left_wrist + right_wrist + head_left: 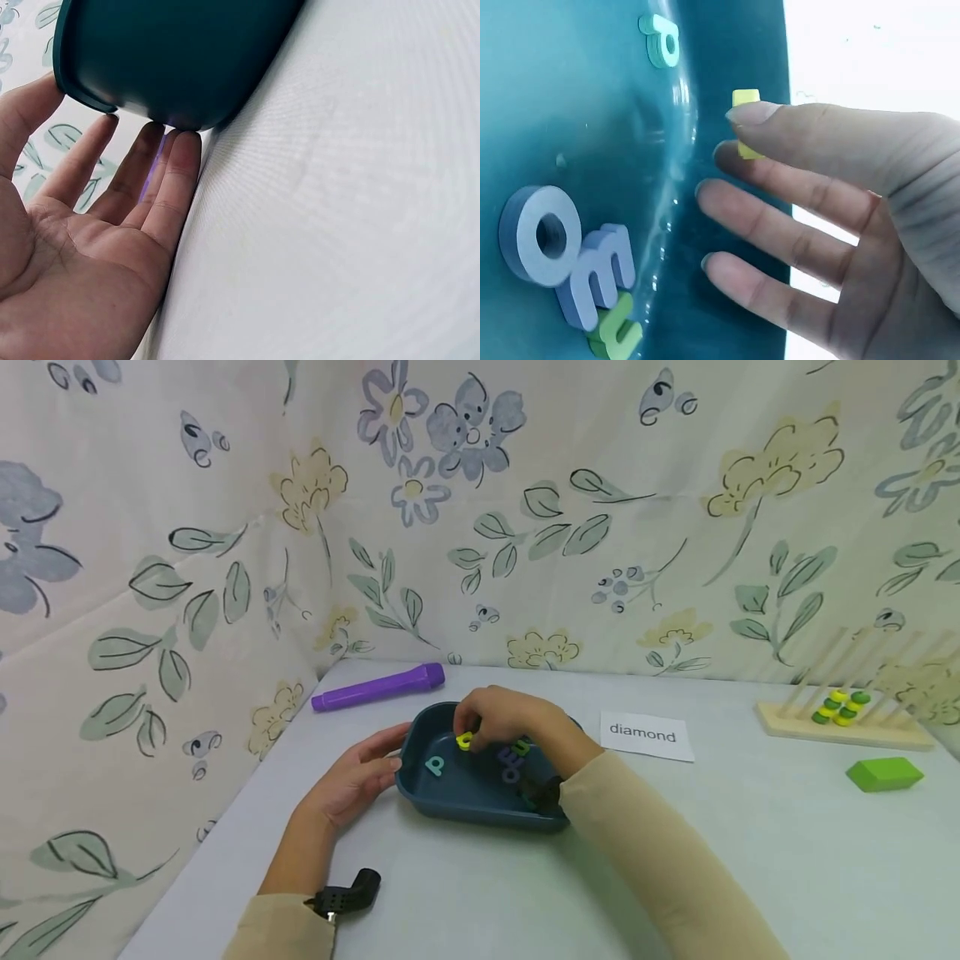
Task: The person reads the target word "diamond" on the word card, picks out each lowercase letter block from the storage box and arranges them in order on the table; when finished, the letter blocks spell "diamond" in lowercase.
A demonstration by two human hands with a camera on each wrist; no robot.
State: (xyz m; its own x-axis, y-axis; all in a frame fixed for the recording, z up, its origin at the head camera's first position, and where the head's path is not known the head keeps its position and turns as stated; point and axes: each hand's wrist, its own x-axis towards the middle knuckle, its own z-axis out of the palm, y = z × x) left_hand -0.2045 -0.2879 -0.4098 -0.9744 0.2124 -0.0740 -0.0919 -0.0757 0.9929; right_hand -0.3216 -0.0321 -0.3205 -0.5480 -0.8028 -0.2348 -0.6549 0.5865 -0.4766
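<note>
A dark teal tray [457,810] stands on the white table. My left hand [356,777] touches its left end; in the left wrist view the fingertips of the extended fingers [172,180] meet its outer wall. Above the tray's inside, my right hand [498,714] pinches a yellow foam letter [747,152] between thumb and index finger, the other fingers spread apart. A mint-green letter [435,766] lies in the left part of the tray. Toward its right lie a purple letter o [562,262], a purple letter m [581,296] and a green letter [615,330], partly hidden by the right arm in the head view.
A purple tube-like stick [378,687] lies behind the tray. To the right are a white card [647,747] reading "diamond", a wooden peg stand [795,722] with green and yellow beads [838,707], and a green block [885,774]. A floral curtain [525,527] hangs behind.
</note>
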